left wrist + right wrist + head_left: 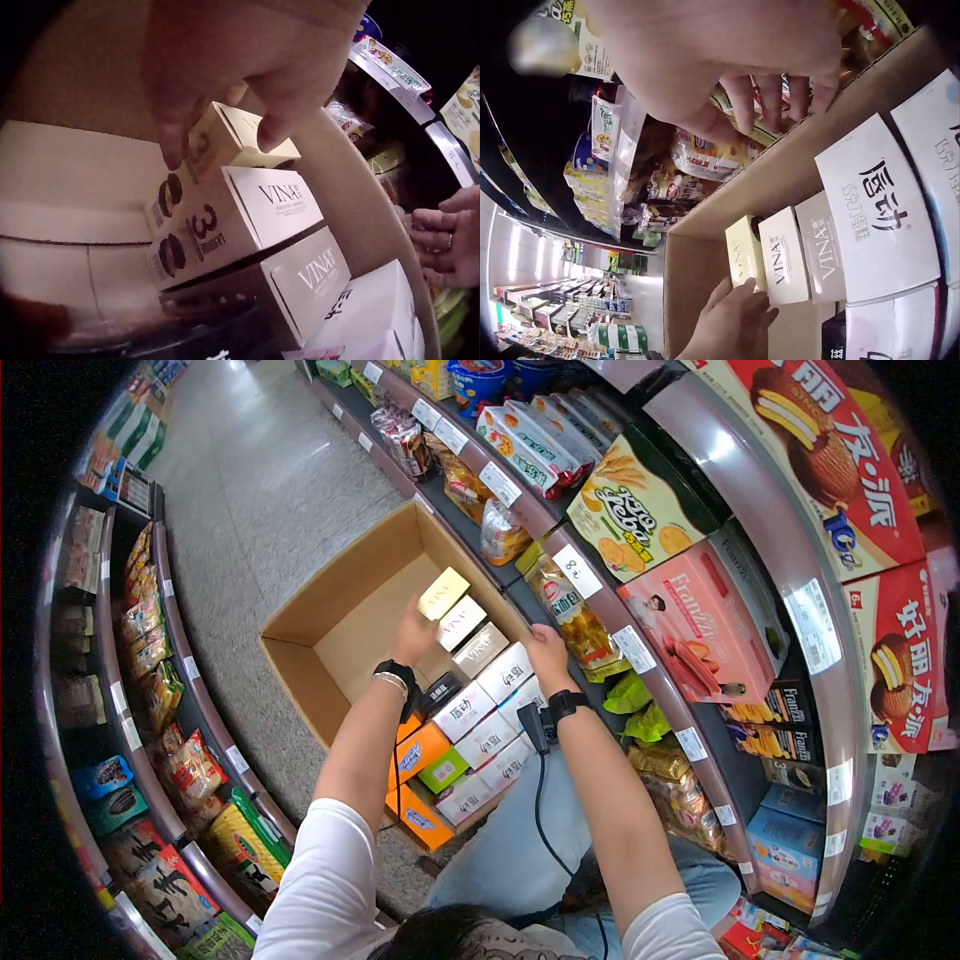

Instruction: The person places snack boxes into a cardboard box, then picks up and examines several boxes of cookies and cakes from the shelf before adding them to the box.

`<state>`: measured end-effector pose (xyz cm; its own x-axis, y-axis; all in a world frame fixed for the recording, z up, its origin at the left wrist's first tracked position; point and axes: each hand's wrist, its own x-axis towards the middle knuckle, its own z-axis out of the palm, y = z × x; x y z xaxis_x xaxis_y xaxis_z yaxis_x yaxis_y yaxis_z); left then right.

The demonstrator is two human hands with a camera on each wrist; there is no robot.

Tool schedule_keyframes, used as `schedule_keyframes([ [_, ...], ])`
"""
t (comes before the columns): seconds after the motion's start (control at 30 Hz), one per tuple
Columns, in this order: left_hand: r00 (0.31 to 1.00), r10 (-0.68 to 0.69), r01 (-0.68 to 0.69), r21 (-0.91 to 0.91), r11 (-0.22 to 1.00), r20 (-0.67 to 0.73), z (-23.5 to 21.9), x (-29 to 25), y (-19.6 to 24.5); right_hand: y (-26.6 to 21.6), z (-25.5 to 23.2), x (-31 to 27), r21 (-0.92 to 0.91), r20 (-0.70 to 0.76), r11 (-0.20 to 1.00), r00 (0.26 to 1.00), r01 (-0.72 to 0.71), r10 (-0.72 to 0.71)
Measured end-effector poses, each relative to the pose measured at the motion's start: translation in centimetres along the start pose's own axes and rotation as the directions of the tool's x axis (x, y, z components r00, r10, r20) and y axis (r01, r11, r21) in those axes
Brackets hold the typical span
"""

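My left hand (415, 635) reaches into a large cardboard carton (325, 680) and holds a pale yellow VINA box (443, 593) between thumb and fingers. In the left wrist view, the thumb lies on its lettered end, the index finger along its side. Against it stands a cream VINA box (279, 201), then a taupe VINA box (315, 274). My right hand (545, 658) rests at the carton's shelf-side rim with loosely extended fingers (435, 240); a ring shows on one. White boxes with Chinese lettering (487, 738) stand in rows nearer the body.
Orange boxes (420, 753), a green box (443, 770) and a dark box (440, 692) share the carton. Shelves with packaged snacks (575, 615) rise close on the right. Another shelf (190, 660) lines the left, across the grey floor (240, 560). A cable (541, 810) hangs from the right wrist.
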<state>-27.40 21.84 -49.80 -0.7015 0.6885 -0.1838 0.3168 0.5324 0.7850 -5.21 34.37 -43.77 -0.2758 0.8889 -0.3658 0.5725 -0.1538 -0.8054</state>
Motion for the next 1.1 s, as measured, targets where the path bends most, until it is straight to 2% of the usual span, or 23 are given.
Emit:
schedule_keyframes([
  [0.1, 0.996, 0.064, -0.065, -0.004, 0.998, -0.059, 0.0, -0.2, -1.5, 0.0, 0.2, -0.5, -0.129, 0.011, 0.988, 0.996, -0.088, 0.091],
  [0.17, 0.995, -0.095, 0.095, 0.012, 0.995, 0.011, -2.9, -1.7, 3.3, -2.2, -0.5, -2.3, -0.205, 0.02, 0.965, 0.985, -0.162, 0.169],
  [0.23, 0.992, -0.117, 0.115, -0.047, 0.992, -0.035, -4.1, -2.7, 4.7, -3.4, -1.3, -3.8, -0.263, 0.074, 0.943, 0.97, -0.205, 0.232],
  [0.27, 0.99, -0.063, 0.049, -0.113, 0.992, -0.123, -4.3, -2.8, 3.9, -4.1, -1.6, -4.5, -0.292, 0.105, 0.93, 0.96, -0.222, 0.261],
  [0.3, 0.977, -0.016, -0.021, -0.172, 0.985, -0.214, -5.2, -3.5, 3.9, -4.5, -1.9, -5.1, -0.328, 0.075, 0.919, 0.964, -0.218, 0.255],
  [0.4, 0.954, -0.029, -0.074, -0.33, 0.941, -0.297, -9.2, -8.0, 3.8, -2.8, -2.3, -5.6, -0.319, 0.012, 0.93, 0.98, -0.185, 0.199],
  [0.47, 0.951, -0.096, -0.002, -0.32, 0.947, -0.292, -13.6, -13.1, 6.2, -2.4, -2.6, -5.9, -0.339, -0.028, 0.918, 0.978, -0.206, 0.209],
  [0.5, 0.951, -0.122, 0.01, -0.366, 0.93, -0.283, -14.8, -14.9, 4.7, -2.6, -2.6, -6.5, -0.333, -0.06, 0.916, 0.974, -0.225, 0.217],
  [0.53, 0.951, -0.148, 0.024, -0.413, 0.911, -0.272, -16.3, -16.6, 3.0, -3.0, -2.8, -7.2, -0.329, -0.091, 0.912, 0.97, -0.243, 0.226],
  [0.57, 0.946, -0.218, 0.088, -0.458, 0.885, -0.239, -18.1, -18.8, 2.7, -3.9, -3.5, -7.8, -0.316, -0.027, 0.91, 0.961, -0.27, 0.276],
  [0.6, 0.936, -0.285, 0.149, -0.502, 0.852, -0.205, -19.8, -20.8, 2.6, -3.6, -3.3, -7.8, -0.346, -0.066, 0.903, 0.967, -0.255, 0.248],
  [0.63, 0.922, -0.358, 0.244, -0.495, 0.834, -0.149, -20.6, -22.7, 1.6, -2.6, -2.6, -7.8, -0.377, -0.1, 0.894, 0.97, -0.241, 0.22],
  [0.7, 0.868, -0.495, 0.423, -0.463, 0.779, -0.039, -21.8, -26.1, -0.3, -0.5, -2.0, -7.0, -0.397, -0.069, 0.886, 0.97, -0.24, 0.232],
  [0.77, 0.772, -0.622, 0.61, -0.431, 0.665, 0.132, -20.6, -29.3, -1.3, 0.3, -2.6, -7.2, -0.406, -0.021, 0.882, 0.967, -0.24, 0.253],
  [0.83, 0.668, -0.681, 0.741, -0.355, 0.571, 0.299, -18.2, -31.6, -1.2, -1.4, -4.8, -9.1, -0.453, 0.013, 0.868, 0.972, -0.204, 0.235],
  [0.87, 0.626, -0.712, 0.775, -0.348, 0.527, 0.317, -16.9, -32.4, -0.1, -2.7, -5.9, -10.2, -0.48, 0.001, 0.849, 0.968, -0.219, 0.25],
  [0.93, 0.54, -0.762, 0.836, -0.331, 0.437, 0.357, -14.9, -33.4, 2.0, 2.1, -6.3, -7.4, -0.391, 0.107, 0.892, 0.952, -0.226, 0.287],
  [0.97, 0.583, -0.735, 0.804, -0.376, 0.461, 0.345, -14.3, -33.6, 1.6, 3.0, -6.8, -7.4, -0.39, 0.087, 0.906, 0.973, -0.166, 0.215],
  [1.03, 0.664, -0.677, 0.732, -0.459, 0.504, 0.316, -13.0, -33.8, 1.5, 2.8, -8.0, -8.3, -0.326, 0.123, 0.935, 0.975, -0.139, 0.187],
  [1.07, 0.639, -0.698, 0.75, -0.462, 0.473, 0.324, -12.7, -33.9, 1.4, 2.5, -8.5, -8.4, -0.291, 0.142, 0.949, 0.975, -0.122, 0.169],
  [1.1, 0.615, -0.717, 0.766, -0.466, 0.443, 0.329, -13.1, -33.7, 3.0, 2.5, -9.4, -8.0, -0.191, 0.283, 0.972, 0.94, -0.14, 0.191],
])
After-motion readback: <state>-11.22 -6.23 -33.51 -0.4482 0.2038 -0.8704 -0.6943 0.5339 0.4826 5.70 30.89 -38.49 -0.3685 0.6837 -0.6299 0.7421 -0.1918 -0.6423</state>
